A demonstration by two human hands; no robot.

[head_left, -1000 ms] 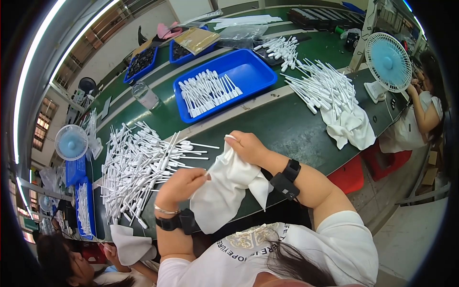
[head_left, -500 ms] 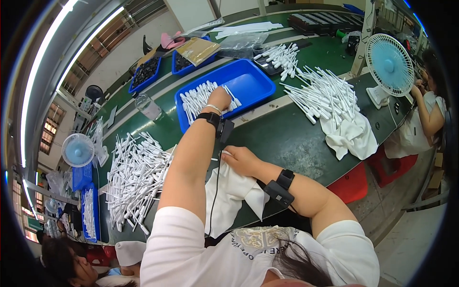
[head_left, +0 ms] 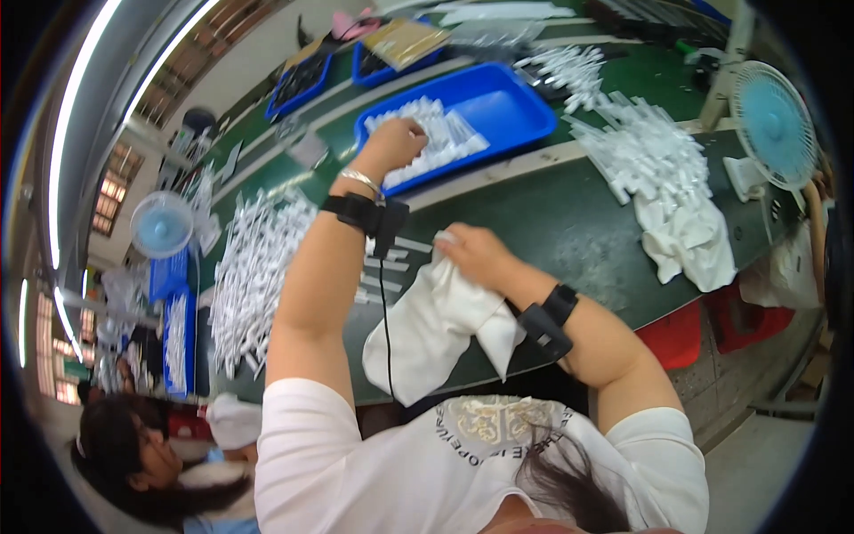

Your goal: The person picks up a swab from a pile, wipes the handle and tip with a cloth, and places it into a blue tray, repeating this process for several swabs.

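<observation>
White plastic sticks [head_left: 430,147], thin with a thicker end, lie in rows in a blue tray [head_left: 519,102]. Over their left part is my left hand [head_left: 398,144], its fingers curled. Blur and the hand itself hide whatever is in them. Below the tray, my right hand [head_left: 476,255] grips a white cloth [head_left: 440,316] with its fingers closed. A few sticks [head_left: 391,264] stick out to the left of the cloth. Left of my left forearm spreads a large loose heap of sticks [head_left: 262,271].
Another stick pile [head_left: 645,147] and a crumpled white cloth [head_left: 685,240] lie at right, by a fan [head_left: 772,125]. Blue trays of dark pieces [head_left: 298,86] stand behind, near a clear bottle [head_left: 302,142]. A second fan [head_left: 162,224] and a seated person [head_left: 133,458] are at left.
My left hand has shifted left along the row of sticks in the tray. My right hand still grips the cloth. The whole view has swung, blurring the picture.
</observation>
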